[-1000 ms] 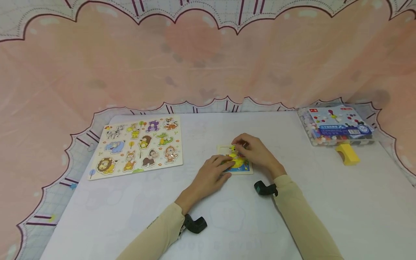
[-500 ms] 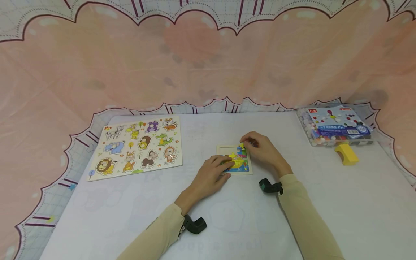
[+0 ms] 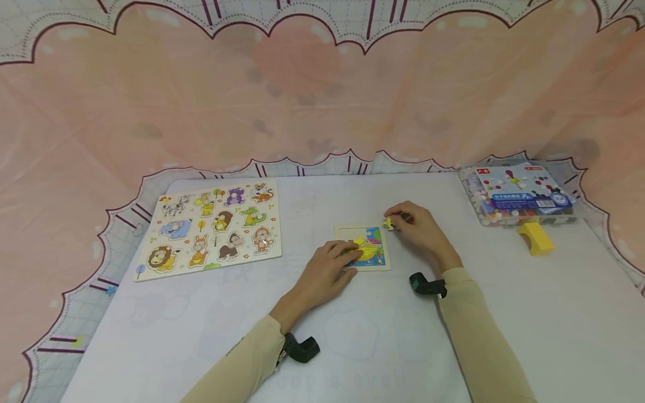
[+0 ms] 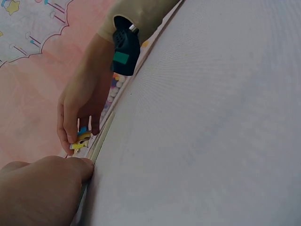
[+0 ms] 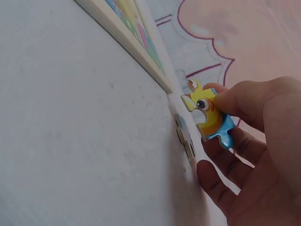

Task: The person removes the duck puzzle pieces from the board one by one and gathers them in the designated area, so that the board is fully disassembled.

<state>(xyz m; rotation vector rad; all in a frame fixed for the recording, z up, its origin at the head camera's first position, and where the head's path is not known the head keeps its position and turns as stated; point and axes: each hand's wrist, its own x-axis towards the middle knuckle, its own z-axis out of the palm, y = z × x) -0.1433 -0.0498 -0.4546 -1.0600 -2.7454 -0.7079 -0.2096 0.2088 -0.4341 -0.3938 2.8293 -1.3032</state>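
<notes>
Right hand (image 3: 418, 230) pinches puzzle piece (image 5: 214, 124) beside board (image 3: 348, 231); left hand (image 3: 328, 270) rests extended fingers on board. Part-filled: far-left area bare, another piece (image 5: 185, 136) loose on tabletop (image 3: 353, 347).

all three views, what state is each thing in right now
Small puzzle: flat, incomplete, partly covered
Left hand: resting on the small puzzle
Puzzle piece: pinched, clear of the small puzzle
Right hand: pinching the puzzle piece
Second piece: seen nearly edge-on, apparently loose
Animal board: lying flat, animal shapes filled
Plastic box: looks closed
Yellow block: resting near the plastic box
</notes>
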